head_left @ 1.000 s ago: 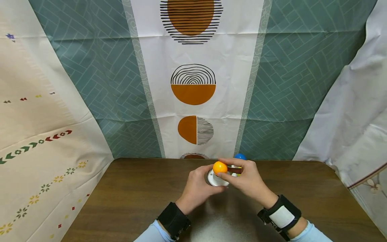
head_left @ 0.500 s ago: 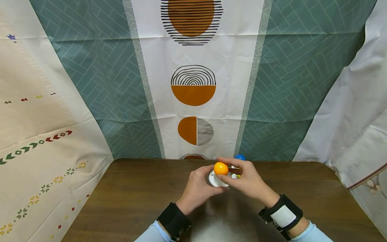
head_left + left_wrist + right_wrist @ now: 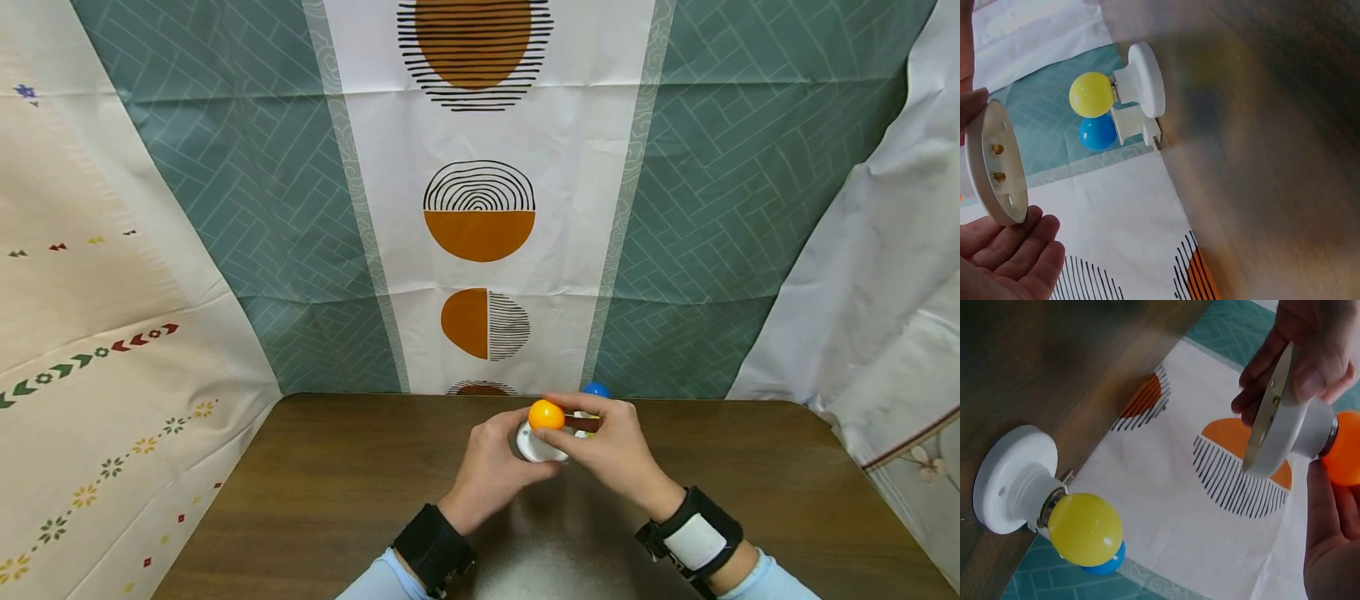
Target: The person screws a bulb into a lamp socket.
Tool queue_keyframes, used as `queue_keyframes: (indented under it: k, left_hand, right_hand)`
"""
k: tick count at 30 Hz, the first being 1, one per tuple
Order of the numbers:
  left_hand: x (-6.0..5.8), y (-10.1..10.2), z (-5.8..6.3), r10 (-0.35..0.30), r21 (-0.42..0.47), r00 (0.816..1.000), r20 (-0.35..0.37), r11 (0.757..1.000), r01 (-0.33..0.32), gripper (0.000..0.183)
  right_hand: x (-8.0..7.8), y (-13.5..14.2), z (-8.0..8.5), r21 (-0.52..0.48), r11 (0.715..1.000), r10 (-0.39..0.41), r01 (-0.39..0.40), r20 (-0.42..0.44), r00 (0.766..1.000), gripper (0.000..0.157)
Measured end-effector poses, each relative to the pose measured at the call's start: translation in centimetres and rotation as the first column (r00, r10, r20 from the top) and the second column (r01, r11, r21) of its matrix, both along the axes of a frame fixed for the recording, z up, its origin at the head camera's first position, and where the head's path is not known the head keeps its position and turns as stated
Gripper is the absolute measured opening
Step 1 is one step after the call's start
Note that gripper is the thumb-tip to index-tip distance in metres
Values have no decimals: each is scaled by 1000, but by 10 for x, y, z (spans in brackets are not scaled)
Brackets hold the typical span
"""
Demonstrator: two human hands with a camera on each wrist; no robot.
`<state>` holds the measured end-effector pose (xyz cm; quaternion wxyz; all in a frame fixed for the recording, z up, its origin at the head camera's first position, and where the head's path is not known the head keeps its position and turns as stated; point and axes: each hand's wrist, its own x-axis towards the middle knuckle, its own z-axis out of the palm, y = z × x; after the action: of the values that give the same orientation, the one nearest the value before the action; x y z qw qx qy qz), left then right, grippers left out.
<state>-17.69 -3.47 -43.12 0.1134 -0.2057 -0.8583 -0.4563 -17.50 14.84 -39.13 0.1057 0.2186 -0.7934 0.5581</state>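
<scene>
My left hand [image 3: 487,462] grips the white round lamp holder [image 3: 531,447] by its rim, raised over the table. My right hand [image 3: 613,446] pinches the orange light bulb [image 3: 546,415] between thumb and fingers. The right wrist view shows the orange bulb's metal collar seated at the mouth of the holder's neck [image 3: 1315,428]. Facing the left wrist camera is the hollow underside [image 3: 1010,156] of the holder, with two brass screws inside. In the head view the right fingers hide part of the holder.
Beyond the hands, on the wooden table [image 3: 360,483], stand two more white holders, one with a yellow bulb [image 3: 1091,95], the other with a blue bulb [image 3: 1097,132]. The yellow one is nearer. Patterned cloth [image 3: 480,250] hangs behind the table's back edge.
The right hand and wrist shift a little right and back left, and the orange bulb moves slightly with them. Both grips stay the same, and the left hand hardly moves.
</scene>
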Motion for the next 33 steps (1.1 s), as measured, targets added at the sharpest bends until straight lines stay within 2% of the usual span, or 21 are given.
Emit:
queue_keyframes:
  k: [3,10,13,18,28,33]
  left_hand:
    - [0,0,-1,16,-8,1000,-1,1000,-16,61]
    - [-1,-2,3,-23,19,999,24,1000,23,65]
    - [-1,-3,3,-35,15,999,30,999,34,65]
    - [-1,-2,2,-33,6,999,3,999,33,66]
    - [-1,0,-1,-8,32,1000,-23,999,9,66]
    - [0,0,-1,-3,47,1000,-23,999,4,64]
  right_hand:
    - [0,0,0,21,1000,2,-2,-2,1000,42]
    - [-2,7,7,53,988,147,-148,20,989,46]
    - [-2,8,8,48,984,170,-171,36,985,43]
    - [-1,8,8,27,987,159,-160,25,987,40]
    - [0,4,5,-8,998,65,-65,-18,998,40]
    - [0,2,4,-39,998,48,-50,-28,998,40]
